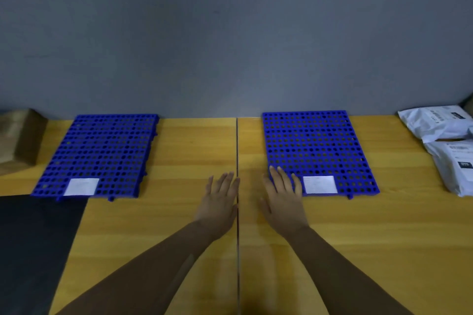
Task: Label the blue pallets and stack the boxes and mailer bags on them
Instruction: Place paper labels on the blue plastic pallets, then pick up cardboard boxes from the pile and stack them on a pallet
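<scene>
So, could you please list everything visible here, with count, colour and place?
left pallet: one, blue, left part of table
right pallet: one, blue, right of the seam
left label: one, white, near edge of left pallet
right label: one, white, near edge of right pallet
cardboard box: one, brown, far left edge, blurred
far mailer bag: one, white, far right edge
near mailer bag: one, white, just in front of it
table: one, yellow wood, seam down the middle
wall: one, grey, behind the table
dark surface: one, black, lower left
left hand: one, open, flat, left of the seam
right hand: one, open, fingers over right pallet's near left corner
</scene>
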